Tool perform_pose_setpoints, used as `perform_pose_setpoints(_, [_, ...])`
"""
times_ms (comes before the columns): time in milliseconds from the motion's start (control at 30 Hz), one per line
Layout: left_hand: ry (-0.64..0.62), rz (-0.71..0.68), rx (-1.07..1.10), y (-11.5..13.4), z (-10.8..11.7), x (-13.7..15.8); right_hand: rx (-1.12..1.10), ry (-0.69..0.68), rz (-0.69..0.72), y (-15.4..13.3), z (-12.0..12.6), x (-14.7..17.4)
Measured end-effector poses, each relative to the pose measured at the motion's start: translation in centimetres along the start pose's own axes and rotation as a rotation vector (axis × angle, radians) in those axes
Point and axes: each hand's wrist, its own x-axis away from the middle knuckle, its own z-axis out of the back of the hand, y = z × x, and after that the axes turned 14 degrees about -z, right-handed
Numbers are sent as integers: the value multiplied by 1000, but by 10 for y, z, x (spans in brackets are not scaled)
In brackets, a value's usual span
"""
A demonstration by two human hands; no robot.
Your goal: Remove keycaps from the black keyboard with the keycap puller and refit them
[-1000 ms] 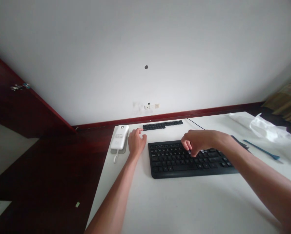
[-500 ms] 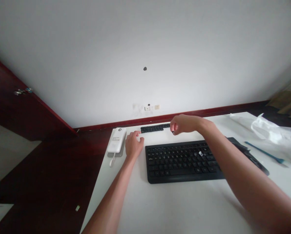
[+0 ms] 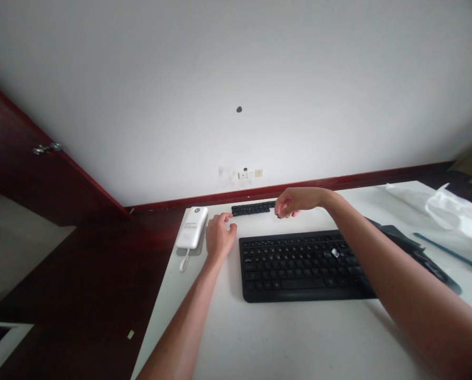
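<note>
A black keyboard [image 3: 299, 282] lies on the white table, with bare key sockets in its upper rows. Behind it, loose black keycaps [image 3: 252, 209] are lined up in tight rows. My left hand [image 3: 220, 235] rests on the table left of these rows, fingers apart and curved, its index fingertip by their left end. Over the right end of the rows, my right hand [image 3: 293, 202] pinches a small black keycap [image 3: 278, 216] between thumb and fingers. A small whitish piece [image 3: 335, 253] sits on top of the keyboard. My right forearm covers part of the keyboard's right side.
A white power bank [image 3: 192, 228] with a short cable lies at the table's left edge. To the right are a blue brush [image 3: 452, 252], a dark sheet-like piece [image 3: 400, 237] and a white plastic bag [image 3: 455, 214]. The wall stands behind the table.
My right hand has turned slightly, so the keycap and more fingers show. My left hand keeps its place beside the rows. The view has shifted a little.
</note>
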Motion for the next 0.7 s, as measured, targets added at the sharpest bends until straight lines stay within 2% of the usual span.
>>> perform_pose_setpoints(133, [-1, -1, -9, 1, 1, 0, 239, 235, -130, 2, -4, -9])
perform_pose_setpoints(200, [-8, 1, -17, 2, 2, 0, 347, 308, -156, 2, -8, -16])
perform_pose_setpoints(367, [-15, -15, -26, 2, 1, 0, 400, 341, -171, 2, -16, -26])
perform_pose_setpoints(700, [-12, -9, -24, 2, 1, 1, 349, 381, -207, 4, 1, -5])
